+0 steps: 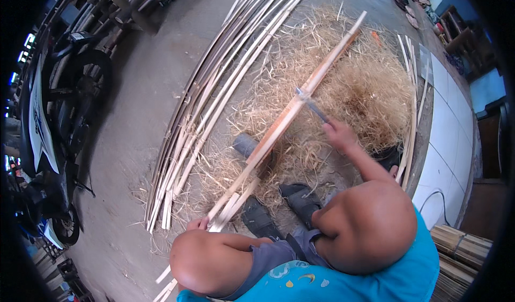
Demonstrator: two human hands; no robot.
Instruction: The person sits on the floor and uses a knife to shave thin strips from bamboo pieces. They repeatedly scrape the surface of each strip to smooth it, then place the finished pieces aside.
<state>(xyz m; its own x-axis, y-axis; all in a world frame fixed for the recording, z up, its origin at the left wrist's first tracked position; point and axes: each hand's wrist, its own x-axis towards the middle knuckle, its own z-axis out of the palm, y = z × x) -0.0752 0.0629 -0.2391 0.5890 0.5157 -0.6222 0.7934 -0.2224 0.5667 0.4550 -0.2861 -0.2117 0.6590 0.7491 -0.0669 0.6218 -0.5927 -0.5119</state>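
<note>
My left hand (pixel 198 223) is closed round the near end of a long pale bamboo strip (pixel 234 189), beside my left knee. The strip slopes up and away over a long wooden board (pixel 327 66), which leans across a grey cylindrical block (pixel 245 145). In my right hand (pixel 341 134) is a knife (pixel 317 110), its dark blade reaching to the strip and board about midway along. Where the blade meets the wood, a bright glint hides the exact contact. More pale strips (pixel 232 210) lie beside my left foot, under the held one.
Curly shavings (pixel 370 98) are heaped beyond my right hand. A bundle of long strips (pixel 214 87) lies on the floor to the left, others (pixel 412 87) to the right by white tiles (pixel 445 135). A motorcycle (pixel 59 109) stands far left. Bundled slats (pixel 461 253) sit at right.
</note>
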